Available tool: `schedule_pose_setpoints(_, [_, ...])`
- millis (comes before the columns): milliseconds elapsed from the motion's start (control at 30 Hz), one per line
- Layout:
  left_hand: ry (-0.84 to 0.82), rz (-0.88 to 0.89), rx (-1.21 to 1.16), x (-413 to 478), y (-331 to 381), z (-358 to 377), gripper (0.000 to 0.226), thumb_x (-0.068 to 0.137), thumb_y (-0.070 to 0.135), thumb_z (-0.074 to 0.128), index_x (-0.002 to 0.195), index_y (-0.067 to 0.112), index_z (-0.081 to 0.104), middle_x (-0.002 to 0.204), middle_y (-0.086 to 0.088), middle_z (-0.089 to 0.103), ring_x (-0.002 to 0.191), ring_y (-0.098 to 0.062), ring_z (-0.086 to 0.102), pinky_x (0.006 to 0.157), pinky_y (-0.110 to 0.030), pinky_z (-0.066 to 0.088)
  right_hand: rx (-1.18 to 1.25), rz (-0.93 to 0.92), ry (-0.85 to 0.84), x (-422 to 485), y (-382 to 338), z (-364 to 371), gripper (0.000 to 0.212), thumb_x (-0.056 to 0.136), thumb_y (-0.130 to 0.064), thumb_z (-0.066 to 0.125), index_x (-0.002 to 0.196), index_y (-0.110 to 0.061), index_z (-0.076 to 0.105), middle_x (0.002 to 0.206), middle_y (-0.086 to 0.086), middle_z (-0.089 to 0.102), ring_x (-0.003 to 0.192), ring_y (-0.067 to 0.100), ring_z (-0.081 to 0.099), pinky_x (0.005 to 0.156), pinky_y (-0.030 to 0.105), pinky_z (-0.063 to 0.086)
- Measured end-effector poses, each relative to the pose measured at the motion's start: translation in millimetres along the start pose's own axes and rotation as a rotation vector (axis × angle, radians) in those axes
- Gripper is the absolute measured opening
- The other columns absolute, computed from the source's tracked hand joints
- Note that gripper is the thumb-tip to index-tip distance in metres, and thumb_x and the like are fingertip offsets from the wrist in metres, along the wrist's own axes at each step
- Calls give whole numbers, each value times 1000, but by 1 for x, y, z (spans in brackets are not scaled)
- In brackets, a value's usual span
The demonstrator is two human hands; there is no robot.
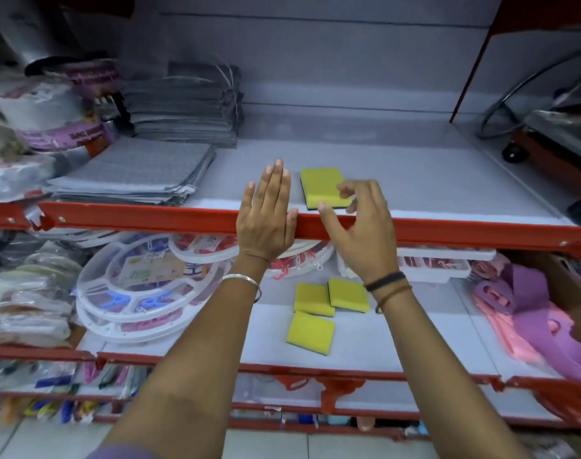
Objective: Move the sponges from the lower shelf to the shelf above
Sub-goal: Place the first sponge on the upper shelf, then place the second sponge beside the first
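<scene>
One yellow sponge (pixel 319 186) with a dark underside lies on the upper shelf (pixel 415 180), close to its red front rail. My right hand (pixel 358 226) hovers just right of it, fingers spread and curled, the fingertips at its edge but not gripping. My left hand (pixel 266 213) rests flat over the rail, left of the sponge, fingers straight. Three more yellow sponges (pixel 348 294) (pixel 313 299) (pixel 310 332) sit together on the lower shelf (pixel 415 342), between my forearms.
Folded grey cloths (pixel 140 170) are stacked at the upper shelf's left. White round plastic hangers (pixel 140 286) fill the lower shelf's left side, pink and purple plastic items (pixel 527 303) its right. A red trolley (pixel 554 150) stands at the upper right.
</scene>
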State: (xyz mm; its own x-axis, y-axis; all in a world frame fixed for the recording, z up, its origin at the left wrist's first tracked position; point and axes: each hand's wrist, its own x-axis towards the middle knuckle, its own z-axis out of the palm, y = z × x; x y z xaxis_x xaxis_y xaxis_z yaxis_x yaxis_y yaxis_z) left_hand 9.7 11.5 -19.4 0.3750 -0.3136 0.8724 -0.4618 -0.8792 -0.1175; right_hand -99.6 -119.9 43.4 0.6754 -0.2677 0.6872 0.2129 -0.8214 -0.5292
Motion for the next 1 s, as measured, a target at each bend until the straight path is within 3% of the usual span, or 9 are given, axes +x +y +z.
schedule_pose_setpoints(67, [-10, -1, 1, -2, 1, 0, 56, 96, 32, 21, 142, 5, 36, 147, -12, 41, 139, -22, 34, 116, -38, 19, 44, -65, -109, -37, 16, 0, 28, 84, -34, 57, 98, -9, 58, 95, 6, 58, 82, 19, 54, 75, 30, 43])
schedule_pose_setpoints(167, [-18, -7, -1, -1, 1, 0, 56, 96, 32, 19, 141, 5, 37, 146, -12, 42, 138, -22, 36, 115, -38, 19, -29, 41, -352, -84, 58, 21, 35, 82, -40, 50, 98, -9, 57, 96, 6, 55, 84, 23, 55, 71, 32, 43])
schedule_pose_setpoints(333, [-7, -13, -2, -2, 2, 1, 57, 96, 33, 16, 140, 4, 39, 145, -13, 44, 137, -23, 38, 115, -39, 21, -206, 259, -819, -143, 112, 72, 55, 86, -39, 60, 129, -7, 47, 128, 13, 49, 117, 32, 50, 99, 41, 42])
schedule_pose_setpoints(467, [-1, -11, 3, -3, 2, 2, 57, 95, 33, 17, 140, 4, 38, 145, -13, 44, 137, -22, 36, 115, -38, 21, -388, 262, -1104, -172, 128, 99, 77, 84, -44, 60, 144, -8, 28, 150, 16, 31, 136, 33, 35, 109, 43, 34])
schedule_pose_setpoints(567, [8, -13, 7, -2, 2, 2, 57, 95, 33, 18, 140, 4, 37, 144, -13, 45, 137, -23, 37, 116, -36, 19, -499, 222, -1093, -183, 130, 107, 80, 80, -43, 63, 142, -7, 28, 146, 17, 33, 132, 35, 36, 106, 44, 35])
schedule_pose_setpoints(700, [4, -20, 16, -2, 1, 2, 57, 96, 32, 17, 140, 3, 37, 144, -14, 45, 137, -24, 37, 117, -36, 18, -551, 310, -1045, -183, 126, 107, 75, 71, -47, 68, 128, -5, 43, 136, 17, 38, 123, 36, 40, 100, 43, 38])
schedule_pose_setpoints(833, [-3, -23, 17, -2, 2, 2, 57, 96, 33, 15, 140, 4, 37, 145, -13, 45, 137, -24, 38, 117, -36, 17, -433, 423, -969, -170, 113, 95, 87, 70, -46, 71, 136, -4, 33, 140, 18, 37, 127, 35, 38, 103, 42, 38])
schedule_pose_setpoints(1000, [-1, -26, 16, -2, 3, 1, 57, 97, 33, 15, 140, 4, 37, 144, -13, 45, 136, -23, 38, 117, -35, 16, -199, 536, -851, -133, 81, 49, 89, 72, -49, 72, 136, -2, 34, 137, 16, 42, 128, 33, 42, 101, 41, 44])
